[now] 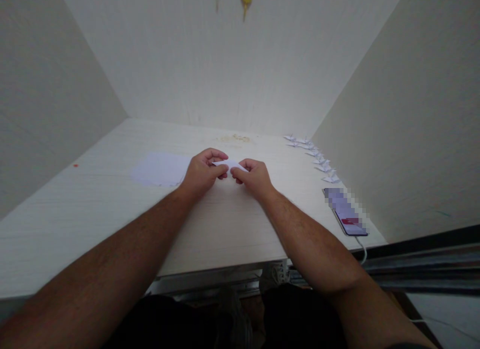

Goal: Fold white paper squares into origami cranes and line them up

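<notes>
Between my two hands, just above the table, is a small folded piece of white paper [231, 163]. My left hand [205, 170] pinches its left end between thumb and fingers. The right end is pinched the same way by my right hand [255, 176]. The thumbs point toward each other with a small gap between them. Fingers cover both ends of the paper, so its full shape is hidden. Left of my left hand, white paper sheets [161, 169] lie flat on the table, partly behind that hand.
Several folded paper cranes [317, 156] form a line along the table's right side. Below them lies a phone [343, 211] with a white cable [362, 249] over the front edge. Walls enclose the white table [112, 209] at the back and sides. A red speck [75, 165] is at far left.
</notes>
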`<state>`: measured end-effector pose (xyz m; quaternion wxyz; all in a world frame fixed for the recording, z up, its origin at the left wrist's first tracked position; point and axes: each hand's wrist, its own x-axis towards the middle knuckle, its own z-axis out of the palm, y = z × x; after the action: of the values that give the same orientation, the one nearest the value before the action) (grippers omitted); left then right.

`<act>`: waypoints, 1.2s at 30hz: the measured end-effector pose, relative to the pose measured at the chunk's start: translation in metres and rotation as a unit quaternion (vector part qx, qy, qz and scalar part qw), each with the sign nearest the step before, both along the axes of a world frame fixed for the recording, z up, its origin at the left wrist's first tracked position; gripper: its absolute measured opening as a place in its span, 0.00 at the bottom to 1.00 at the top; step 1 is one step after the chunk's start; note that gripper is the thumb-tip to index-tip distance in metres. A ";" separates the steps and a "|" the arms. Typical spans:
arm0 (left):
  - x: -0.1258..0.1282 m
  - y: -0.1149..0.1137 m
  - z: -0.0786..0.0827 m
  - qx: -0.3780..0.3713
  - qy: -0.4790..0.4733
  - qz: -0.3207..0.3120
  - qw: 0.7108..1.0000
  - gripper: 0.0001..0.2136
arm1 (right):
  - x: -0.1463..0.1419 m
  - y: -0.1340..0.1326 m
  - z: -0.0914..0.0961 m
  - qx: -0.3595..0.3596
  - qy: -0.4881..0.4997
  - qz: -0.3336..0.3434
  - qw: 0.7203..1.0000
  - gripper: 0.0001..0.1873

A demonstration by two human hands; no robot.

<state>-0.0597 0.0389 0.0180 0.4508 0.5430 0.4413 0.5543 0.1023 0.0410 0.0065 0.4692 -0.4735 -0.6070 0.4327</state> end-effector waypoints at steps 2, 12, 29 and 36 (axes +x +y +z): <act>0.000 0.000 -0.001 -0.001 -0.013 0.000 1.000 0.15 | 0.000 0.000 0.000 -0.010 0.042 -0.008 0.999 0.12; 0.001 -0.004 0.002 -0.020 0.027 0.001 0.999 0.11 | -0.003 0.000 0.005 -0.027 0.076 -0.023 0.996 0.11; -0.004 -0.001 0.003 -0.001 0.053 0.017 0.998 0.10 | -0.001 0.006 -0.005 0.054 0.074 -0.053 0.994 0.12; 0.001 -0.004 0.004 0.022 0.062 -0.036 0.997 0.16 | -0.002 0.004 -0.006 0.098 0.037 -0.044 0.994 0.09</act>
<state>-0.0587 0.0348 0.0223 0.4305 0.6018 0.4358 0.5125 0.1006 0.0447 0.0003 0.5542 -0.4354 -0.6070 0.3673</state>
